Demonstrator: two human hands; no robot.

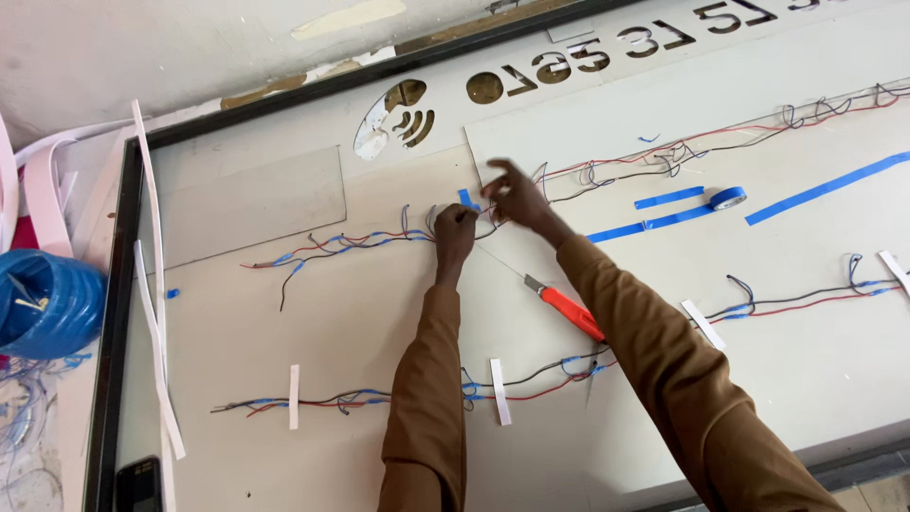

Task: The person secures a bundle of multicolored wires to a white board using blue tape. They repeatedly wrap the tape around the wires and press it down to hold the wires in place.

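Note:
Both my arms, in brown sleeves, reach out over a large white panel (379, 313). My left hand (455, 230) is closed on a bundle of red, black and blue wires (351, 242) that runs across the panel. My right hand (517, 194) pinches the same wire run just to the right, beside a short piece of blue tape (467, 199). The fingers of the right hand are partly spread. A red-handled utility knife (567, 308) lies on the panel under my right forearm.
A roll of blue tape (727, 197) and blue tape strips (815, 188) lie to the right. More wire runs cross the panel lower down (332, 400) and at right (806, 301). A blue coil (47, 303) sits at left, a dark phone (139, 484) at the bottom left.

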